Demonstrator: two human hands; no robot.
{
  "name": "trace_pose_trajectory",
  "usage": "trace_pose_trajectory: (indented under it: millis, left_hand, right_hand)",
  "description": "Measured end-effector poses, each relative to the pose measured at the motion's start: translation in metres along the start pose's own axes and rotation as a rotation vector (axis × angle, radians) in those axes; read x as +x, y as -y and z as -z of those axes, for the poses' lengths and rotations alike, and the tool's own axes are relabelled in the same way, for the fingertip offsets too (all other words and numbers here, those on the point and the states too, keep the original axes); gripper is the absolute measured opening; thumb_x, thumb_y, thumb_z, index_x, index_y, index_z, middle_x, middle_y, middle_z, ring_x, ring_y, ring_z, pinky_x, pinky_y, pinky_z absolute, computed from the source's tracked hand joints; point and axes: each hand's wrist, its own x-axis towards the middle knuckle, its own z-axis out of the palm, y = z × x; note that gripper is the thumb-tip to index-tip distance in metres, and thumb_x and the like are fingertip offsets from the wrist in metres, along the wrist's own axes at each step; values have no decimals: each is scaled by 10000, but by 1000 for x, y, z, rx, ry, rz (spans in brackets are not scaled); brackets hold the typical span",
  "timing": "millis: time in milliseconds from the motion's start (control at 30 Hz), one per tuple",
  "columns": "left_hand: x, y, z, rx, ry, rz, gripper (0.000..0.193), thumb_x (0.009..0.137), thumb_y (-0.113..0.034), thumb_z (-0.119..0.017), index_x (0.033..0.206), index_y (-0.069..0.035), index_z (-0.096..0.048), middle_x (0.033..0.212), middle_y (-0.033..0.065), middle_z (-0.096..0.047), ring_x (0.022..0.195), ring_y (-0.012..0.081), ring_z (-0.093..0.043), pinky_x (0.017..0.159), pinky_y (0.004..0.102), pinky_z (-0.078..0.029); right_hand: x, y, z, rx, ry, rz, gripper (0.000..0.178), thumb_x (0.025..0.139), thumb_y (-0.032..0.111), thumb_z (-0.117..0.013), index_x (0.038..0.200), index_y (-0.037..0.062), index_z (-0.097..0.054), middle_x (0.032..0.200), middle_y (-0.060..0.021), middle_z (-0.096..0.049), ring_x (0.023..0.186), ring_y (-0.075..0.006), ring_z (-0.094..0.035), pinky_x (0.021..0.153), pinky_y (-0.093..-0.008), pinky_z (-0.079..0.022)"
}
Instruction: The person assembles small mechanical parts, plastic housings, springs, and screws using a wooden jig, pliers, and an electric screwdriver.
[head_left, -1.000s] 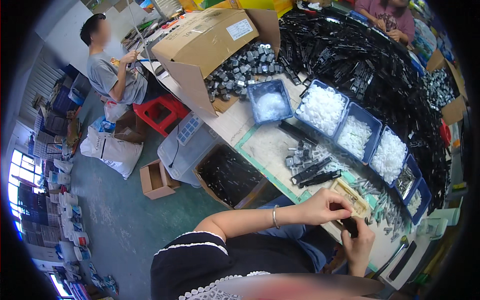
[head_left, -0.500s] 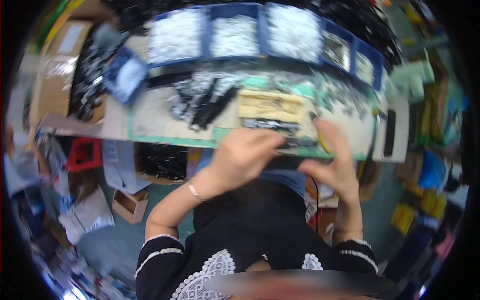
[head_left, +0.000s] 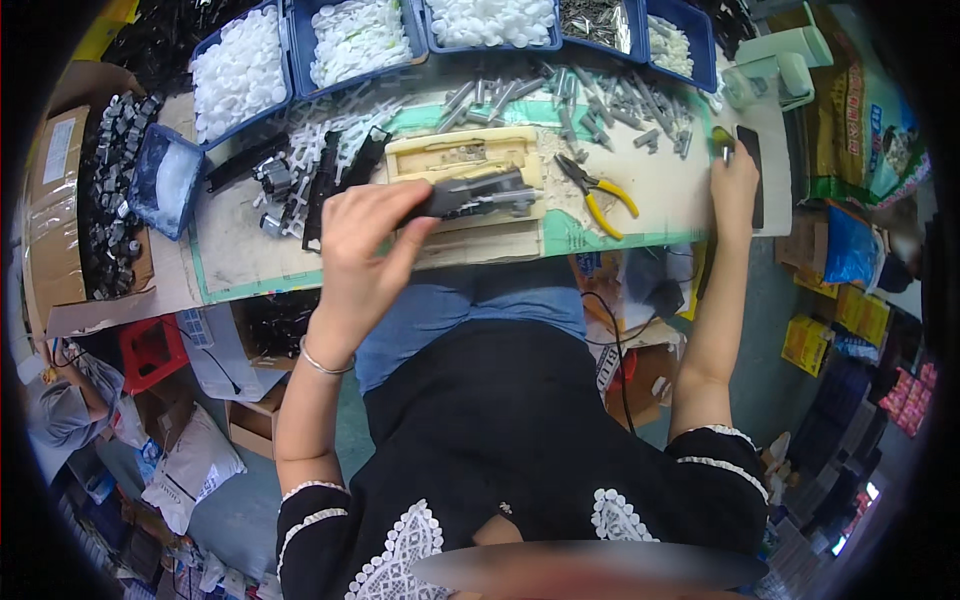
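My left hand (head_left: 372, 235) pinches a long black plastic part (head_left: 482, 190) between thumb and fingers. The part, with grey and metallic pieces along its side, is tilted over the cream-coloured block fixture (head_left: 405, 152). My right hand (head_left: 735, 180) reaches to the right end of the table. Its fingers are closed round a tool whose yellow-green end (head_left: 722, 143) sticks out above them; the rest is mostly hidden. Cutting pliers (head_left: 597, 196) with yellow handles lie on the table between my hands, touched by neither.
Blue bins (head_left: 365, 68) of white and metal parts line the back. Grey tubes (head_left: 600, 105) lie scattered before them. Black strips (head_left: 330, 190) and grey parts lie left of the fixture. A flat black object (head_left: 749, 190) lies beside my right hand. Green containers (head_left: 785, 60) stand far right.
My right hand has moved away from beside the fixture to the table's right end and closed on a tool. My left hand now holds the black part raised over the fixture. The view has shifted.
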Motion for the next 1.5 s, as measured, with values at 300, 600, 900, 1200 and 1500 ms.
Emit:
trace_pose_trajectory:
  millis: [300,600,900,1200,1500]
  left_hand:
    - [1,0,-23,206,87,-118,294,730,-97,-715,1018,-82,-657,1016,29,-668,931,216,-592,820,342,-384]
    - [1,-5,-33,257,121,-230,264,735,-87,-686,966,22,-617,1000,130,-634,848,264,-610,718,359,-491]
    - [2,-17,-36,493,208,-253,221,750,-49,-597,946,52,-599,969,169,-619,862,277,-618,743,347,-506]
    - [2,-12,-39,520,118,-382,119,752,-19,-590,835,67,-591,929,207,-608,849,285,-603,741,330,-508]
    - [-3,-12,-41,459,67,-332,187,751,-24,-579,892,95,-608,952,210,-607,885,302,-603,790,356,-510]
  right_hand:
    - [-20,-10,-4,371,-116,-100,283,922,228,-521,1038,2,-645,810,-209,-650,763,-311,-632,682,-354,-465]
    - [-80,155,97,774,35,499,176,894,95,-582,1004,-31,-634,799,-128,-648,697,-173,-615,605,-310,-469]
    - [-103,173,67,905,102,555,297,873,40,-574,1164,-15,-578,876,-186,-638,740,-310,-626,645,-358,-489]
    - [-109,184,61,736,248,746,405,819,60,-624,1216,27,-549,748,-124,-585,644,-271,-586,561,-370,-459]
    - [-104,167,45,639,244,577,158,902,92,-555,1009,-11,-609,762,-170,-596,633,-298,-590,575,-352,-462]
